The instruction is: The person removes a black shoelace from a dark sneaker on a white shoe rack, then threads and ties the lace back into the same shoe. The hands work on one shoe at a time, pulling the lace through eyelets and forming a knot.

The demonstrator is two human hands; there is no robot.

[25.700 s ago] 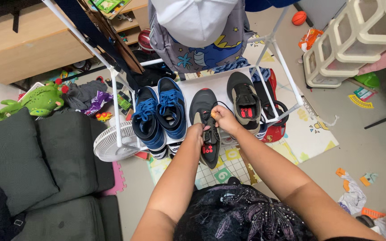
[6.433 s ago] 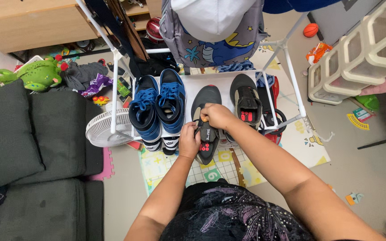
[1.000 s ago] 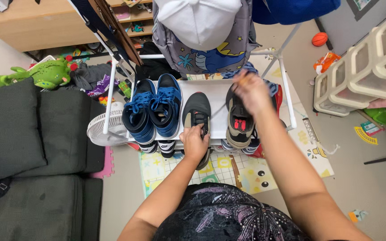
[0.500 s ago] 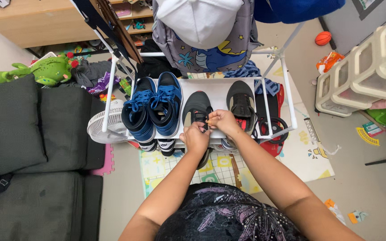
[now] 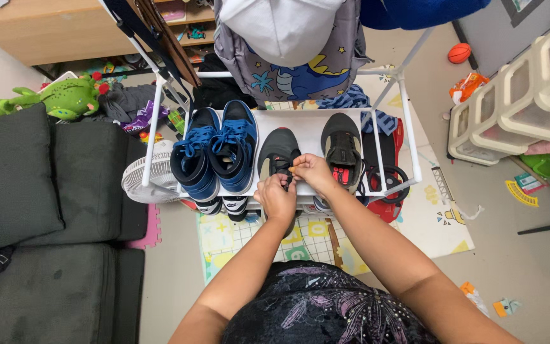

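Fingers (image 5: 294, 171) of right hand (image 5: 315, 173) pinched on lace tip above black shoe (image 5: 277, 155); left hand (image 5: 276, 197) closed over same shoe's tongue and laces. Shoe sits on white rack (image 5: 307, 127), between blue sneakers (image 5: 214, 153) and grey shoe (image 5: 343, 143). Judged light, upper soft, sole stiff; lace thin, limp, likely slippery. Best hold: heel or midfoot sides.

Shoes in a row on rack shelf (image 5: 310, 127).
High-top pair (image 5: 214, 156) at left, sneaker (image 5: 275, 156) mid, another sneaker (image 5: 343, 148) right; fan (image 5: 140, 181) left of rack, sofa (image 5: 39, 223) further left.
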